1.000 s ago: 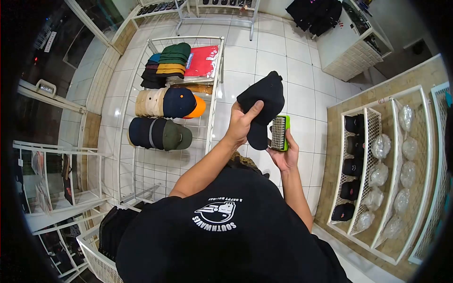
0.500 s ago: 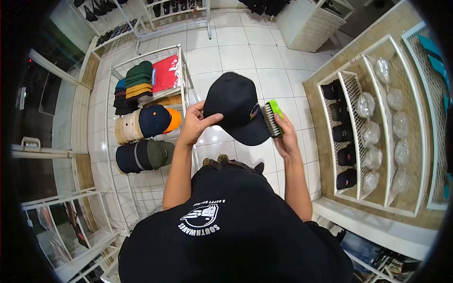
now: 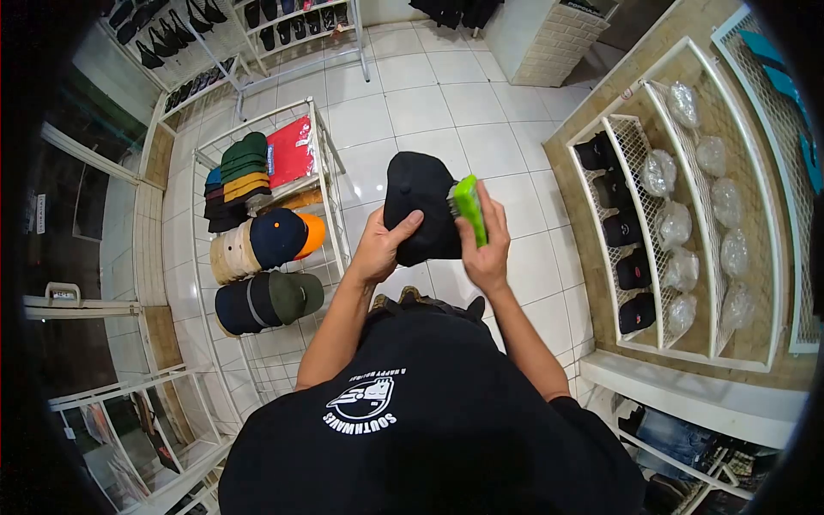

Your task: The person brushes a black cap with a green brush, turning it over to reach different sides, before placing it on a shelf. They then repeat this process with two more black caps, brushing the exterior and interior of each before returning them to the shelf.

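Observation:
A black baseball cap (image 3: 421, 202) is held up in front of my body. My left hand (image 3: 384, 245) grips its left side, with the thumb lying on the outside of the crown and the other fingers out of sight behind it. In my right hand (image 3: 487, 245) is a green scrub brush (image 3: 469, 209), its back toward the right. The brush's bristles face the cap's right side and appear to touch it. The cap's brim is mostly hidden.
To my left a white wire rack (image 3: 326, 154) bears stacked caps (image 3: 276, 238), folded beanies (image 3: 243, 163) and a red packaged item (image 3: 289, 153). White mesh shelves (image 3: 639, 154) on the right wall hold black caps and clear-wrapped bundles. Tiled floor (image 3: 421, 112) lies ahead.
The cap has turned, so its brim and front emblem no longer show. My right hand has brought the brush left and up against the cap's side. The view has shifted slightly.

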Motion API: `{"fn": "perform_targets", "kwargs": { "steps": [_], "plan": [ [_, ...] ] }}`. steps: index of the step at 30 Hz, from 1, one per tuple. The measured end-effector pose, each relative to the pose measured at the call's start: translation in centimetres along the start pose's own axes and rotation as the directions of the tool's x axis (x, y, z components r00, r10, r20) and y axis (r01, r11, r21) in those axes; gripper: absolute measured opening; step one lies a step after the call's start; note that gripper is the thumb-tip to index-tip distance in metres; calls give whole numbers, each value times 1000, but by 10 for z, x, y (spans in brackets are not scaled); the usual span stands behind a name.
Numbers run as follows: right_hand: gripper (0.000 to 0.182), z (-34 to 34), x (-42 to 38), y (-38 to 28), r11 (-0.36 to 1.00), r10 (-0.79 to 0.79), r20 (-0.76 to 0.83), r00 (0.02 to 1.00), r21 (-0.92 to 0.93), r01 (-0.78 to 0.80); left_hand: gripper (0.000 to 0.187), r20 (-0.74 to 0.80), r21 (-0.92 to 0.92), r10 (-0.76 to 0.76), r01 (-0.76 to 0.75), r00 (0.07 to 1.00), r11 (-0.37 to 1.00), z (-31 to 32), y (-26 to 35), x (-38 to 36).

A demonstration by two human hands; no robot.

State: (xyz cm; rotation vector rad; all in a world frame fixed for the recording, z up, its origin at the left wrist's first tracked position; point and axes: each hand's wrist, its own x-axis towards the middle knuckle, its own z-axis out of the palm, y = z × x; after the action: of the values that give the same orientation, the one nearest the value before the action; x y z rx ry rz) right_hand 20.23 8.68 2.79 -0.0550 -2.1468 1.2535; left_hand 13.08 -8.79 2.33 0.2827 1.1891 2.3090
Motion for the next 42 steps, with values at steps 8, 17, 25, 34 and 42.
{"fn": "perform_targets", "kwargs": {
  "steps": [8,17,25,34,42],
  "plan": [
    [69,-2,8,1,943,-278,103,955,-158,292,27,46,29,15,-17,999,999,-9,-9,3],
    [57,-6,32,5,983,-152,180,972,-72,167,31,30,39,-104,102,994,994,-6,2,-1],
    [56,-24,37,-1,995,-98,213,972,2,100,34,140,200,-149,120,979,972,3,12,-10],
    [57,-29,49,-10,996,-86,336,938,50,73,36,293,292,-225,137,929,946,1,11,-7],
    [53,-26,46,-11,982,-190,355,915,61,181,48,268,348,-288,187,919,919,-8,3,-6]
  ]
}}
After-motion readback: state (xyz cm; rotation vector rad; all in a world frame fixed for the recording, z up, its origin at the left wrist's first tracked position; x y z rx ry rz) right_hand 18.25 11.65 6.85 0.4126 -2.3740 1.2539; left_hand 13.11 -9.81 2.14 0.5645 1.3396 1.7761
